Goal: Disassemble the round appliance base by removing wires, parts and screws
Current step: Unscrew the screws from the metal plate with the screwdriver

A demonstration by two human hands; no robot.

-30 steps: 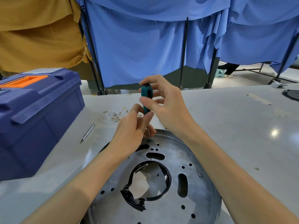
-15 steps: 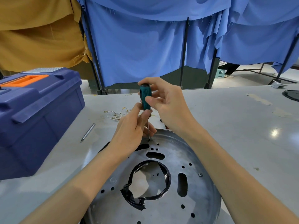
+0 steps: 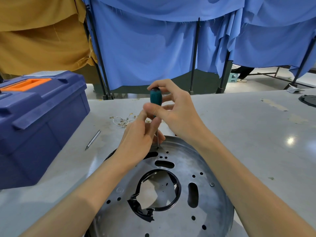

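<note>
Where set up: pale grey bench, scuffed, with a bright glare spot at the right.
Room behind: blue curtains hung on dark poles; ochre cloth at the left; small green stool on the floor beyond.
Bench, left side: blue toolbox with an orange handle, lid down; slim metal rod just beside it; tangle of thin wires farther back, near the hands.
Bench, far right: dark round part, cut off by the frame edge.
Round base: lying flat at the near edge of the bench, between the two forearms, holed and slotted face up; black ring round the centre opening, ragged at its lower left; one screw seated at the right.
Screwdriver: near upright, long axis almost vertical, teal handle up, thin shaft down, tip set on the far part of the base just inside the rim.
Right hand: above the far rim of the base, thumb and fingers curled round the handle.
Left hand: lower, just beside the right, fingertips pinching the screwdriver where handle meets shaft; wrist over the far left of the base.
</note>
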